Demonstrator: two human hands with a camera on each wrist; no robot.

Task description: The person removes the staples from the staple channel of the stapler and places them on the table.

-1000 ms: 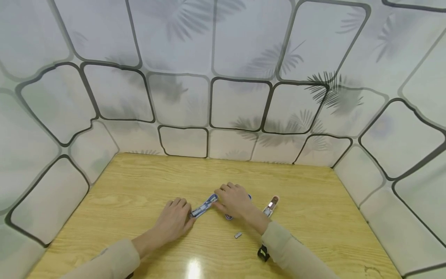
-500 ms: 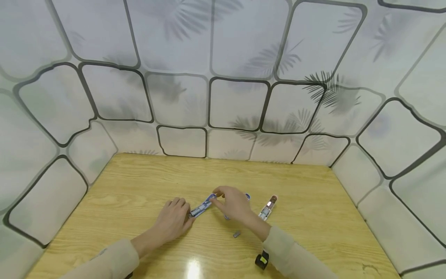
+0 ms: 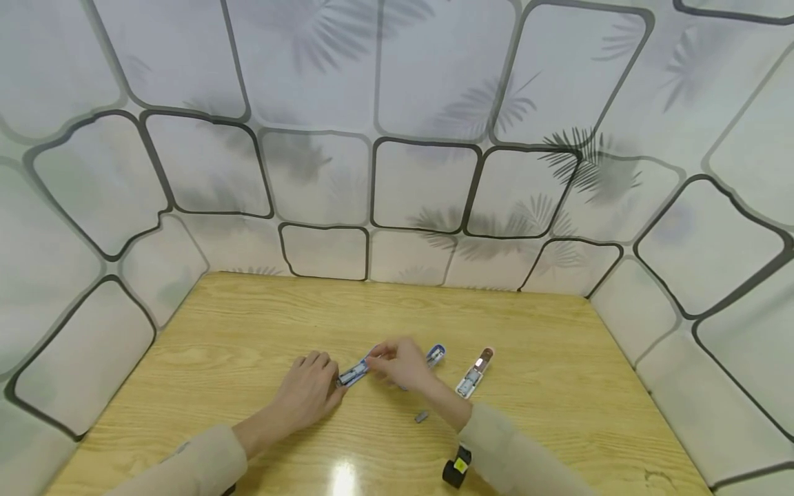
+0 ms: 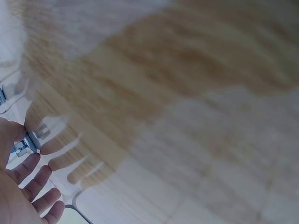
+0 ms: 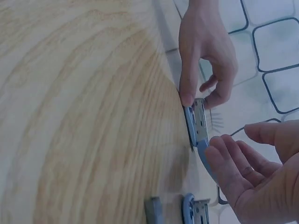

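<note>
A blue stapler (image 3: pixel 353 374), swung open, lies slanted on the table before me. My left hand (image 3: pixel 307 389) pinches its near end between thumb and fingers; the right wrist view shows this left hand (image 5: pixel 208 51) gripping the metal and blue part. Over the stapler's far half is my right hand (image 3: pixel 403 365), slightly blurred. Seen from its own wrist, the right hand (image 5: pixel 261 186) has its thumb apart from its loosely bent fingers, whose tips overlap the blue cover. Part of that cover is hidden behind the right hand in the head view.
Behind the right hand lies a second blue stapler (image 3: pixel 437 354). Farther right is an open white and pinkish stapler (image 3: pixel 474 372). A small grey strip (image 3: pixel 422 417) rests nearer me. A black device with a yellow label (image 3: pixel 457 468) is at the right sleeve. Patterned walls border the table.
My right hand has moved left and nearer me along the stapler, from its far end toward its middle. More of the second blue stapler shows. My left hand stays put.
</note>
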